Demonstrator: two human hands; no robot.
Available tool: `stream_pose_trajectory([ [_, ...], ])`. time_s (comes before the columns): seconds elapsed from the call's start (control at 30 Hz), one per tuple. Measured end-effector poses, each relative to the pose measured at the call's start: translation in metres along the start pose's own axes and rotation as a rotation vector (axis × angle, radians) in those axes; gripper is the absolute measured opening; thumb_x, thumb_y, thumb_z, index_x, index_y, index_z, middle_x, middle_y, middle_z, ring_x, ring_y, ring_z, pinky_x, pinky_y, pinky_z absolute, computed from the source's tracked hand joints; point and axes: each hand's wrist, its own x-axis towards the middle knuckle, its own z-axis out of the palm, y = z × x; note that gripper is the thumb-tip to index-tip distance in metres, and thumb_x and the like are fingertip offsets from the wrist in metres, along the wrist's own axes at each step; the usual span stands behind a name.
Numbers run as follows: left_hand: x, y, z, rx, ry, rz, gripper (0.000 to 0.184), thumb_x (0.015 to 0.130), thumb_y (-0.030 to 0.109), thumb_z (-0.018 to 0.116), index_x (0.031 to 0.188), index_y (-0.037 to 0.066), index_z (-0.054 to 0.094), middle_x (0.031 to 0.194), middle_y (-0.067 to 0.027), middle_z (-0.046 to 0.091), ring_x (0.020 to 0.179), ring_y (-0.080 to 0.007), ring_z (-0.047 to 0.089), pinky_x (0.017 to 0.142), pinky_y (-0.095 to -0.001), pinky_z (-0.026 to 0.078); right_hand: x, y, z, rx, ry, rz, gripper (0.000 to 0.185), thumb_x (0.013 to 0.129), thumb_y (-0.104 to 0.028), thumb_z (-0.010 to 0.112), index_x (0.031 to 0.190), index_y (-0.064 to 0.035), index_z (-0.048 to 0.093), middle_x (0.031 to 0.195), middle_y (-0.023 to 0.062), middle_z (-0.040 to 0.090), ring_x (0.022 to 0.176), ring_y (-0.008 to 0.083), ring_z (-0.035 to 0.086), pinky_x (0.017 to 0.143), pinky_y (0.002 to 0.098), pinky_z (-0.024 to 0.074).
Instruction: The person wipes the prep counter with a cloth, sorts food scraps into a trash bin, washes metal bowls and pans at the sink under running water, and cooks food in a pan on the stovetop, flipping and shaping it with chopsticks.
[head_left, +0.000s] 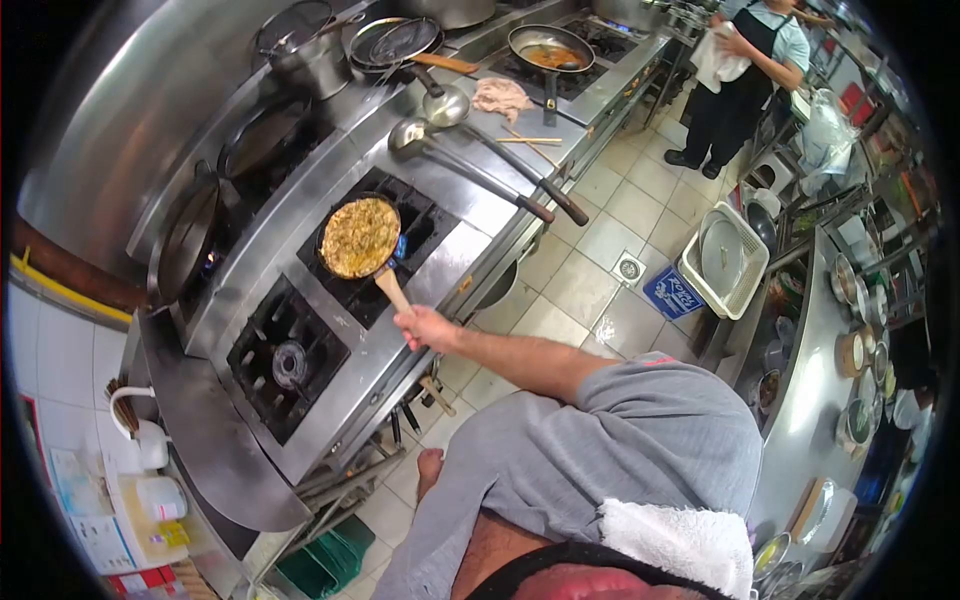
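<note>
My right hand (427,328) is closed around the wooden handle (392,288) of a small round frying pan. The pan sits on a gas burner, with a blue flame (401,247) showing at its right edge. Filling the pan is a yellow-brown, lumpy food (361,237) that looks like an omelette. Low beside my body, my left hand (430,468) shows only in part past the grey sleeve. Its fingers are too hidden to read.
An unlit burner (290,366) lies nearest. Two long-handled ladles (447,104) rest on the steel stove top, near a crumpled cloth (502,97). Another pan (550,50) holds reddish liquid. A person (745,80) stands across the aisle, near a white basket (725,262).
</note>
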Motion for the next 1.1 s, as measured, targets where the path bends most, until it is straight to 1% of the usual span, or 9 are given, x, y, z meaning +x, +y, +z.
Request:
stream_pose_trajectory([
  [0.2,0.006,0.14,0.009,-0.075,0.096,0.094,0.026,0.082,0.015,0.06,0.104,0.003,0.051,0.082,-0.006,0.058,0.062,-0.0145,0.059,0.047,-0.0241,0.046,0.003,-0.012,-0.018,-0.082,-0.046,-0.045,0.024,0.087,-0.029,0.058,0.085,-0.0077,0.047,0.063,0.0009,0.05,0.05,0.0112,0.049,0.044,0.028,0.0446],
  [0.33,-0.025,0.122,-0.005,-0.124,0.203,0.026,0.02,0.083,0.016,0.06,0.097,0.004,0.053,0.078,-0.0034,0.057,0.061,-0.0127,0.059,0.046,-0.0231,0.045,0.029,-0.1,-0.139,-0.832,-0.053,-0.128,0.023,0.081,-0.027,0.062,0.081,-0.0037,0.058,0.067,0.0054,0.059,0.056,0.0131,0.059,0.048,0.0279,0.0501],
  [0.37,-0.034,0.106,-0.007,-0.158,0.207,-0.009,0.016,0.082,0.014,0.058,0.094,0.005,0.054,0.076,-0.003,0.057,0.059,-0.0135,0.059,0.044,-0.0236,0.044,0.034,-0.112,-0.159,-0.597,0.148,-0.3,0.027,0.082,-0.03,0.061,0.083,-0.0028,0.059,0.067,0.0062,0.059,0.056,0.0143,0.06,0.049,0.0289,0.0516],
  [0.43,-0.051,0.061,-0.009,-0.163,0.234,-0.095,0.006,0.082,0.012,0.056,0.082,0.006,0.056,0.069,-0.0036,0.056,0.056,-0.0154,0.059,0.043,-0.0259,0.044,0.013,-0.134,-0.13,-0.867,0.001,0.033,0.025,0.082,-0.026,0.06,0.091,-0.003,0.057,0.067,0.0066,0.059,0.056,0.0162,0.06,0.049,0.0296,0.0517],
  [0.5,-0.061,0.014,-0.015,-0.111,0.2,-0.127,0.006,0.081,0.011,0.055,0.077,0.007,0.056,0.066,-0.0041,0.055,0.055,-0.0158,0.059,0.042,-0.0269,0.044,-0.018,-0.119,-0.075,-0.661,-0.122,0.286,0.021,0.084,-0.018,0.057,0.097,-0.002,0.052,0.066,0.008,0.056,0.054,0.0205,0.06,0.049,0.0302,0.052],
  [0.73,-0.062,-0.067,-0.014,0.468,0.046,0.333,0.008,0.079,0.011,0.053,0.072,0.007,0.055,0.062,-0.005,0.054,0.052,-0.0166,0.057,0.041,-0.029,0.044,-0.008,-0.066,-0.049,-0.288,-0.251,0.325,0.025,0.079,-0.011,0.063,0.097,-0.002,0.049,0.07,0.0067,0.058,0.06,0.0177,0.059,0.052,0.0298,0.0505],
  [0.8,-0.058,-0.054,-0.011,0.427,0.146,0.35,0.006,0.079,0.012,0.053,0.078,0.006,0.055,0.065,-0.0045,0.055,0.052,-0.0162,0.057,0.042,-0.0288,0.045,-0.003,-0.112,-0.098,-0.385,-0.172,0.051,0.03,0.077,-0.009,0.064,0.104,-0.0044,0.051,0.077,0.0077,0.061,0.063,0.0168,0.06,0.056,0.0284,0.052],
  [0.9,-0.068,-0.011,-0.003,-0.284,0.213,-0.183,0.013,0.08,0.013,0.054,0.092,0.006,0.054,0.076,-0.0039,0.057,0.056,-0.0151,0.057,0.045,-0.0278,0.046,0.0,-0.144,-0.121,-0.673,0.118,0.021,0.03,0.079,-0.015,0.064,0.104,-0.0039,0.051,0.074,0.008,0.06,0.061,0.0177,0.061,0.056,0.0293,0.0539],
  [1.1,-0.067,0.029,0.006,-0.112,0.244,-0.234,0.021,0.078,0.014,0.059,0.097,0.007,0.054,0.081,-0.0048,0.059,0.062,-0.0161,0.061,0.047,-0.0285,0.048,0.007,-0.047,-0.042,-0.122,-0.217,0.298,0.036,0.079,-0.013,0.063,0.107,-0.0018,0.044,0.072,0.0123,0.058,0.064,0.0254,0.061,0.059,0.0384,0.0554],
])
